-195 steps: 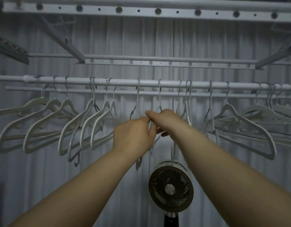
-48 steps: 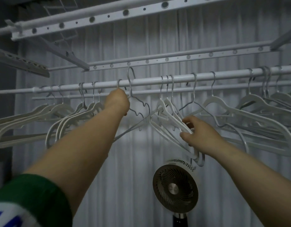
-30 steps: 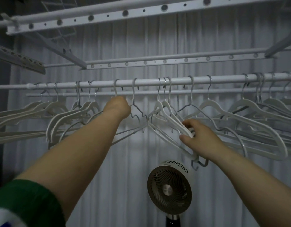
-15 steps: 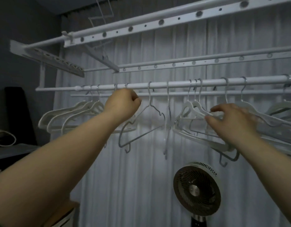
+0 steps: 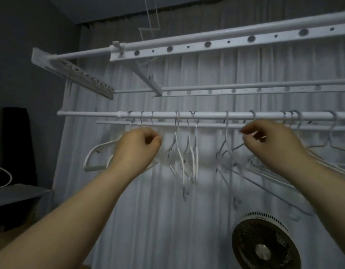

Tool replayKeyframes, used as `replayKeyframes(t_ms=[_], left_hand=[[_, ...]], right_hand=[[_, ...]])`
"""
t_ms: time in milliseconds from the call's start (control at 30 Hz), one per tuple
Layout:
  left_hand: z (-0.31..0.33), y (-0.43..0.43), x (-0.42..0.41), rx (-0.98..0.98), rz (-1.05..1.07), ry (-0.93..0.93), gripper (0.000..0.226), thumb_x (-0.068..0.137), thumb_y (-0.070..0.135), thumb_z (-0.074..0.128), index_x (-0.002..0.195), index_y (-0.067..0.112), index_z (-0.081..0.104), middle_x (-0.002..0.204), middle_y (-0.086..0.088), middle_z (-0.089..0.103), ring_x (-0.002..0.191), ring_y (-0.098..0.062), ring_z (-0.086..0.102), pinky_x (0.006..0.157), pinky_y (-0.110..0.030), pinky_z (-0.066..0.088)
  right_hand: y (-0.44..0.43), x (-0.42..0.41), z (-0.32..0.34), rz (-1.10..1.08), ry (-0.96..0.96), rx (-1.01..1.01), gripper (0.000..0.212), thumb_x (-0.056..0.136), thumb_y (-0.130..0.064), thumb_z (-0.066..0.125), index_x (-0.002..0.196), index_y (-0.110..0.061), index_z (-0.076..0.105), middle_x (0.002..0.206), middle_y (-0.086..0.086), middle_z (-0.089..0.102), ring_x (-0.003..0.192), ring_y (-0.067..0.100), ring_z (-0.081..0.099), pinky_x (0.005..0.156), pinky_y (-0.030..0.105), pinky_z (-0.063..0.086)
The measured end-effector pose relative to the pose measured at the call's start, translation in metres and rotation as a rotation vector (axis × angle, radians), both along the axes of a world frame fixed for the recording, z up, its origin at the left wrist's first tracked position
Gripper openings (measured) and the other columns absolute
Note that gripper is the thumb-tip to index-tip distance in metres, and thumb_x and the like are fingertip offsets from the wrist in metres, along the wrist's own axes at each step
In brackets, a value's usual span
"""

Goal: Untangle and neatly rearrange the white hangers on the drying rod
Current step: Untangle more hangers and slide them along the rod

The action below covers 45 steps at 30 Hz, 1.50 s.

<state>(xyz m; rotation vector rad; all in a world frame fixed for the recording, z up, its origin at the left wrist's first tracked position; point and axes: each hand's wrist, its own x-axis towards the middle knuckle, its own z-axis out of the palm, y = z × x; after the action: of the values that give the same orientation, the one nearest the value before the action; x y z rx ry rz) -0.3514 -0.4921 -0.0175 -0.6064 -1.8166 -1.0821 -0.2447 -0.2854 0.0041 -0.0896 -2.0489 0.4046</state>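
White hangers hang by metal hooks from the white drying rod (image 5: pixel 206 115). My left hand (image 5: pixel 136 147) is curled round the necks of the left group of hangers (image 5: pixel 98 152), just under the rod. Three hangers (image 5: pixel 187 158) hang edge-on in the middle, with a single one (image 5: pixel 226 150) to their right. My right hand (image 5: pixel 268 140) pinches the neck of a hanger in the right bunch (image 5: pixel 274 171), whose arms overlap and slant down to the right. Both hands hide the necks they hold.
More rack bars (image 5: pixel 216 90) run above and behind the rod. A white curtain (image 5: pixel 158 200) hangs behind. A round fan (image 5: pixel 264 247) stands low right. On the left, a dark shelf (image 5: pixel 16 193) carries a white cable (image 5: pixel 5 175).
The view has swung left and up. My left hand has moved along the rod toward the left group. My right hand has risen from the hanger arms to a neck near the rod.
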Motion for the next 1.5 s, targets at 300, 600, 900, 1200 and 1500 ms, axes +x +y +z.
replayKeyframes(t_ms=[300, 600, 900, 1200, 1500], left_hand=[[-0.029, 0.008, -0.053, -0.104, -0.355, -0.228, 0.035, 0.089, 0.032, 0.055, 0.115, 0.011, 0.061, 0.088, 0.007, 0.054, 0.091, -0.011, 0.054, 0.068, -0.017, 0.039], [-0.042, 0.033, -0.07, -0.057, -0.722, -0.51, 0.033, 0.093, 0.037, 0.045, 0.111, 0.015, 0.062, 0.103, -0.004, 0.065, 0.096, -0.013, 0.056, 0.081, -0.022, 0.036], [-0.046, 0.038, -0.08, -0.034, -0.768, -0.486, 0.019, 0.085, 0.037, 0.057, 0.072, 0.025, 0.065, 0.065, 0.008, 0.065, 0.054, 0.009, 0.06, 0.047, 0.007, 0.038], [-0.053, 0.028, -0.092, -0.004, -0.645, -0.503, 0.026, 0.086, 0.026, 0.057, 0.062, 0.023, 0.066, 0.055, 0.007, 0.067, 0.05, 0.008, 0.059, 0.045, 0.008, 0.035], [-0.059, 0.013, -0.096, 0.014, -0.525, -0.466, 0.023, 0.087, 0.027, 0.054, 0.066, 0.025, 0.063, 0.043, 0.01, 0.065, 0.077, -0.022, 0.064, 0.063, -0.015, 0.039]], right_hand=[[-0.07, -0.075, -0.015, 0.002, -0.122, -0.276, 0.045, 0.089, -0.026, 0.056, 0.129, -0.007, 0.05, 0.126, 0.011, 0.059, 0.116, 0.025, 0.054, 0.095, 0.032, 0.042], [-0.077, -0.103, -0.017, 0.254, -0.338, -0.681, 0.022, 0.093, -0.023, 0.05, 0.099, -0.004, 0.059, 0.078, 0.007, 0.06, 0.061, 0.018, 0.056, 0.066, 0.03, 0.049], [-0.066, -0.123, -0.016, 0.386, -0.215, -0.844, 0.017, 0.094, -0.009, 0.044, 0.091, -0.001, 0.059, 0.061, 0.008, 0.057, 0.026, 0.007, 0.048, 0.033, 0.01, 0.043], [-0.044, -0.133, -0.005, 0.367, -0.176, -0.827, 0.03, 0.094, -0.002, 0.037, 0.066, -0.002, 0.047, 0.06, 0.01, 0.052, 0.043, 0.016, 0.042, 0.03, 0.01, 0.039], [-0.025, -0.14, -0.016, 0.375, -0.218, -0.866, 0.014, 0.095, 0.0, 0.035, 0.1, 0.0, 0.048, 0.059, 0.012, 0.049, 0.036, 0.017, 0.044, 0.028, 0.011, 0.037]])
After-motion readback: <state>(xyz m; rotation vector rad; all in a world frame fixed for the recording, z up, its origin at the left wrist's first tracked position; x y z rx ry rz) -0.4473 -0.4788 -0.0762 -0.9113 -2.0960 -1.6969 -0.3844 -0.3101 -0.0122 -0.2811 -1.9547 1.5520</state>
